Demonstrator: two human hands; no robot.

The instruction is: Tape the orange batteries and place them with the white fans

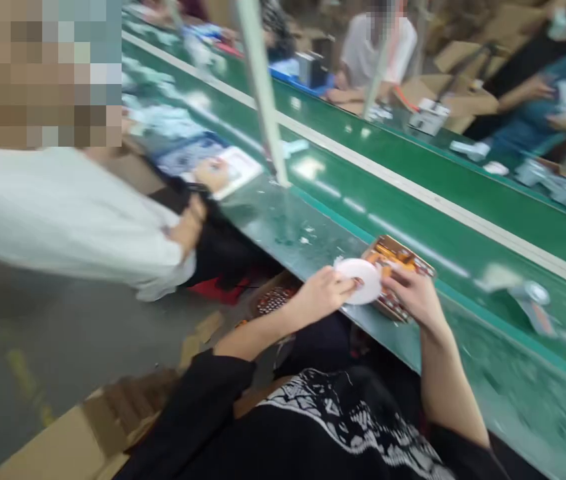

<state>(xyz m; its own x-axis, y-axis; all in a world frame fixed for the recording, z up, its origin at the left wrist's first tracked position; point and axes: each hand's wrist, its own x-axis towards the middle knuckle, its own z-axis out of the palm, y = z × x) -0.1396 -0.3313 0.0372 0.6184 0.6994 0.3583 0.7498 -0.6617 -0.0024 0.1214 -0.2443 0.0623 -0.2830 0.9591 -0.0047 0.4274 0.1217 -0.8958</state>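
Observation:
My left hand (330,291) grips a flat white roll (367,277) with a hole in its middle; its fingers are at the hole. My right hand (413,293) is at the roll's right edge, thumb and fingers drawn together. Whatever is between those fingers is too blurred to make out. Just behind and under both hands sits a small cardboard box (431,272) holding many orange, silver-ended cylinders (397,252) that look like batteries. The roll and my right hand hide part of the box.
A green conveyor belt (413,217) runs beyond the metal worktop (283,220). A pale post (263,100) rises at its edge. A co-worker's sleeve (113,213) is at left. A grey-white part (533,300) lies on the belt. Cardboard boxes (63,440) stand on the floor.

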